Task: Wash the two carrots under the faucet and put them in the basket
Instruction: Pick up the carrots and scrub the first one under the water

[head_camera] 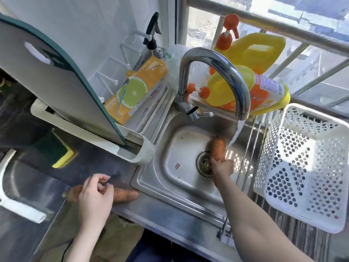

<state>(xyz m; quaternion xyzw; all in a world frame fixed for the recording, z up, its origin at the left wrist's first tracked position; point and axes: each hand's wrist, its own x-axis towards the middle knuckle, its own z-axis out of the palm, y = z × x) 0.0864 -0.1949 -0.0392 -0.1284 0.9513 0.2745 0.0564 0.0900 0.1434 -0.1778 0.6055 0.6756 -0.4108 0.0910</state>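
Two carrots: one (218,149) gripped in right hand (222,168) fingers over the sink (151,178).
Left hand (94,197): loosely curled, empty, above the other carrot (124,194).

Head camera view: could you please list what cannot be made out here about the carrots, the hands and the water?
- Carrot on the counter: its middle is hidden behind the left hand.
- Carrot over the sink: motion-blurred; the right hand covers its lower part.
- Faucet: the stream below it is too smeared to judge.
- Basket: its lower right corner is cut off by the frame edge.
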